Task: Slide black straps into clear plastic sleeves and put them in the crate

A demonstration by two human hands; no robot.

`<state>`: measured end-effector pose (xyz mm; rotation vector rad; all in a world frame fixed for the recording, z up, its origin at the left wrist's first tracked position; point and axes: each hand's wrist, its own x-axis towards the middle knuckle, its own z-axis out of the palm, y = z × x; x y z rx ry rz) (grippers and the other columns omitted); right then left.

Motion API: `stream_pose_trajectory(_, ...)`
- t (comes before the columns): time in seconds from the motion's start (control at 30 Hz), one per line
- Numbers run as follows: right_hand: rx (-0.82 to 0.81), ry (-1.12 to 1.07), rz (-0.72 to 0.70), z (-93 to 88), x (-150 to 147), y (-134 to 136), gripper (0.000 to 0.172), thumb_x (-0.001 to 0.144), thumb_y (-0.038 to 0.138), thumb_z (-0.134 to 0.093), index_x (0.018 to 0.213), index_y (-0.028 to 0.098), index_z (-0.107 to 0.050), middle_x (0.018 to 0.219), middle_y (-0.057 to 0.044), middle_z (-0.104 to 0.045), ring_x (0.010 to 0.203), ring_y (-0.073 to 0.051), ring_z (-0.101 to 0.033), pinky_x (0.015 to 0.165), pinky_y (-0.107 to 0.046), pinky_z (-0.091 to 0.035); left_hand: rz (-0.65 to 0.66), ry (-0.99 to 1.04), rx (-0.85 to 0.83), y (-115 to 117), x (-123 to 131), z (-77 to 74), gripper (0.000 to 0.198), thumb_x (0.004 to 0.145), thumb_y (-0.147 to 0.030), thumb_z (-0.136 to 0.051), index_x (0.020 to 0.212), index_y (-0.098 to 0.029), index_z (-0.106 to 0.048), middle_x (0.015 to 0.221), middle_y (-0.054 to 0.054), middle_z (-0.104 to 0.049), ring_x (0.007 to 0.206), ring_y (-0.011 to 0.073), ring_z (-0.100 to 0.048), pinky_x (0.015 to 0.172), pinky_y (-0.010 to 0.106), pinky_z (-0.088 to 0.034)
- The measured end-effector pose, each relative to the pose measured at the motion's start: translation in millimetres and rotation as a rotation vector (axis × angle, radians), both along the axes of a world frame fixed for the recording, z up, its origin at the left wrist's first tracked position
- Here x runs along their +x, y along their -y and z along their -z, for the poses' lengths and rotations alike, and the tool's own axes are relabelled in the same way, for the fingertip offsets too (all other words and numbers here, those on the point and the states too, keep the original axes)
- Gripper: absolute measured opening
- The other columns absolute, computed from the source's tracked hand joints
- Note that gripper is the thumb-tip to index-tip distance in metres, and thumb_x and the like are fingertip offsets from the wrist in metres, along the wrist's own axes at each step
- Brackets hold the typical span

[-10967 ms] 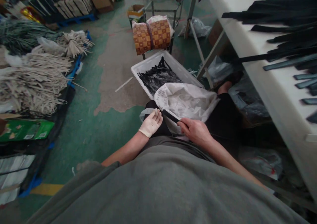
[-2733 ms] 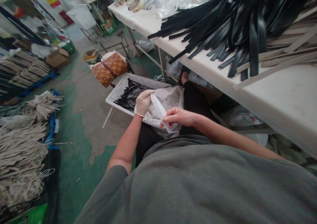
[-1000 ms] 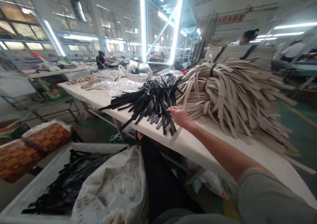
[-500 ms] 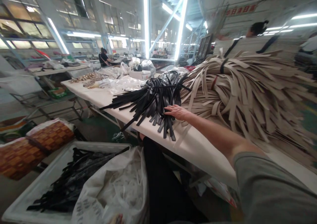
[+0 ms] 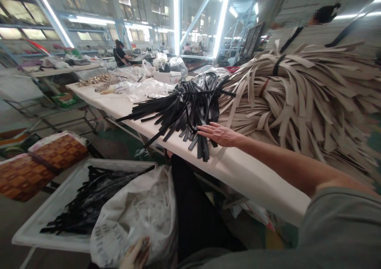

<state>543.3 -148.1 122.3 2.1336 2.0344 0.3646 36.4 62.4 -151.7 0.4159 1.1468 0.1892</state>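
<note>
Black flat straps (image 5: 166,114) lie in a tied bundle on the pale table, their loose ends fanning over the front edge. At the bundle's right side is my right hand (image 5: 218,135), palm down, fingers fairly straight. One black strap (image 5: 189,120) bends out of the bundle to its fingertips, which seem to pinch it; the thumb is hidden. My left hand (image 5: 135,255) shows only partly at the bottom edge, fingers curled, in front of a white sack (image 5: 110,229) with clear plastic in it. Something dark is at those fingers, too unclear to name.
A big pile of beige straps (image 5: 274,102) covers the table's right part. Left of the sack, a white crate (image 5: 32,233) holds black straps. Plastic bags (image 5: 149,92) and small metal pieces (image 5: 98,79) lie farther along the table (image 5: 238,170). Co-workers sit beyond.
My right hand has drawn slightly right from the black bundle, and one strap now curves out to its fingertips. My left hand has come farther into view at the bottom. The view has shifted slightly.
</note>
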Motion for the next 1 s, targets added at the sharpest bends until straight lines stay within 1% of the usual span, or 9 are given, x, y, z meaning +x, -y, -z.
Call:
stream_pose_trajectory(0.17,-0.058,-0.068,-0.129,7.0,-35,7,0.056,0.093,0.008,-0.037,0.147,0.024,-0.041,0.156,-0.009,-0.038,0.140,-0.023,-0.038,0.116,-0.046,-0.015,0.017,-0.082,0.060,6,11,-16.4,0.014,0.075,-0.014,-0.069,0.088,-0.013,-0.069,0.102,0.014,-0.074,0.110,0.0314,-0.066,0.095,0.038,-0.053)
stream_pose_trajectory(0.27,-0.068,-0.072,-0.192,5.8,-46,-1,0.049,0.094,0.009,-0.040,0.140,0.023,-0.049,0.149,-0.011,-0.047,0.136,-0.024,-0.043,0.114,-0.046,-0.018,0.029,-0.109,0.079,8,13,-21.3,0.011,0.077,-0.015,-0.067,0.088,-0.012,-0.068,0.097,0.013,-0.074,0.103,0.0294,-0.069,0.092,0.037,-0.055)
stream_pose_trajectory(0.4,-0.081,-0.022,-0.229,-0.8,-50,-20,0.036,0.094,0.011,-0.042,0.124,0.021,-0.059,0.120,-0.011,-0.065,0.115,-0.023,-0.057,0.109,-0.046,-0.022,0.037,-0.134,0.087,9,14,-30.3,0.013,0.078,-0.015,-0.067,0.091,-0.012,-0.068,0.101,0.014,-0.074,0.106,0.0289,-0.068,0.095,0.037,-0.053)
stream_pose_trajectory(0.53,-0.069,0.026,-0.190,-2.0,-54,-34,0.022,0.092,0.015,-0.044,0.099,0.017,-0.065,0.093,-0.008,-0.066,0.090,-0.022,-0.059,0.107,-0.045,-0.021,0.046,-0.103,0.087,10,14,-36.8,0.012,0.079,-0.015,-0.067,0.090,-0.012,-0.068,0.102,0.013,-0.074,0.112,0.0292,-0.066,0.098,0.038,-0.051)
stream_pose_trajectory(0.67,-0.030,0.017,-0.076,0.9,-59,-40,0.016,0.087,0.018,-0.049,0.094,0.016,-0.063,0.092,-0.009,-0.063,0.085,-0.022,-0.056,0.096,-0.040,-0.029,0.036,-0.082,0.095,9,11,-31.6,0.015,0.074,-0.013,-0.069,0.090,-0.013,-0.069,0.106,0.015,-0.073,0.111,0.0308,-0.065,0.096,0.038,-0.052)
stream_pose_trajectory(0.77,-0.049,0.000,-0.057,-0.1,-62,-42,0.016,0.086,0.019,-0.052,0.098,0.017,-0.062,0.094,-0.008,-0.062,0.085,-0.022,-0.056,0.088,-0.036,-0.032,0.020,-0.076,0.087,7,8,-23.7,0.020,0.069,-0.013,-0.072,0.089,-0.013,-0.069,0.104,0.015,-0.074,0.111,0.0324,-0.065,0.093,0.037,-0.054)
stream_pose_trajectory(0.87,-0.101,0.052,-0.094,-2.9,-66,-46,0.014,0.087,0.015,-0.050,0.094,0.016,-0.062,0.090,-0.007,-0.064,0.081,-0.020,-0.057,0.092,-0.038,-0.029,-0.003,-0.066,0.078,6,7,-18.3,0.020,0.068,-0.012,-0.073,0.087,-0.013,-0.068,0.100,0.014,-0.074,0.110,0.0328,-0.066,0.089,0.036,-0.056)
stream_pose_trajectory(0.93,-0.114,0.110,-0.102,-3.7,-69,-51,0.018,0.091,0.012,-0.045,0.088,0.016,-0.063,0.084,-0.007,-0.064,0.079,-0.020,-0.058,0.096,-0.040,-0.027,-0.002,-0.053,0.073,6,7,-17.7,0.019,0.068,-0.012,-0.073,0.086,-0.013,-0.068,0.098,0.014,-0.075,0.107,0.0321,-0.067,0.089,0.036,-0.056)
stream_pose_trajectory(1.0,-0.111,0.135,-0.101,-2.7,-71,-57,0.021,0.091,0.012,-0.043,0.085,0.016,-0.063,0.083,-0.008,-0.064,0.079,-0.020,-0.058,0.095,-0.039,-0.029,0.015,-0.047,0.073,6,9,-19.6,0.019,0.069,-0.014,-0.073,0.087,-0.013,-0.068,0.097,0.014,-0.075,0.105,0.0312,-0.068,0.089,0.036,-0.056)
